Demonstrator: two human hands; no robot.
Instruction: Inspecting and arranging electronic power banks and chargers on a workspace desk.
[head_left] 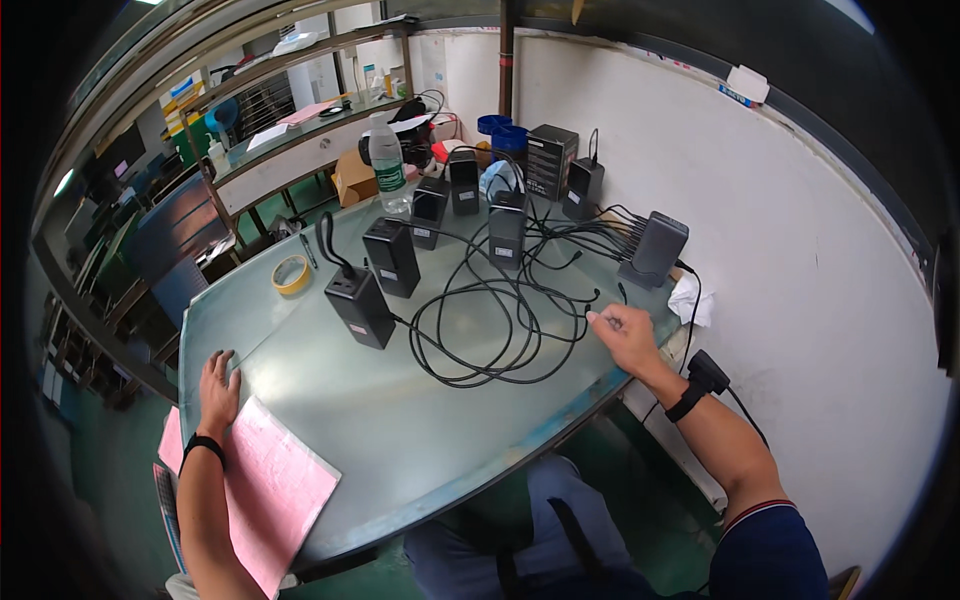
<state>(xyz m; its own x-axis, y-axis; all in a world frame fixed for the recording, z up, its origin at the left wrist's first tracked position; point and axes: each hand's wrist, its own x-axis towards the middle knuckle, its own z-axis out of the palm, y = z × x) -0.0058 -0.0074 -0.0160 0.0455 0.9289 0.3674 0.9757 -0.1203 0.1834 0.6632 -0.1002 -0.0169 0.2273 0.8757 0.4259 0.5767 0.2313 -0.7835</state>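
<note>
My right hand [628, 338] is closed in a pinch at the table's right side, with the plug end of a black cable [587, 318] at its fingertips. Loops of black cable [480, 378] spread to the left of it. My left hand [217, 392] lies flat and open at the left edge, beside pink sheets [275, 490]. Several black blocks that look like power banks stand upright across the middle; the nearest block [360, 308] has a short cable looped at its top. Many cables run into a dark multi-port charger [655, 250] by the wall.
Yellow tape [291, 274] and a pen [308, 251] lie at the left. Farther back stand a water bottle [388, 170], a black carton [551, 160] and blue tape rolls [508, 138]. Crumpled tissue [691, 302] sits against the white wall [800, 300]. A black adapter [708, 370] hangs beside my right wrist.
</note>
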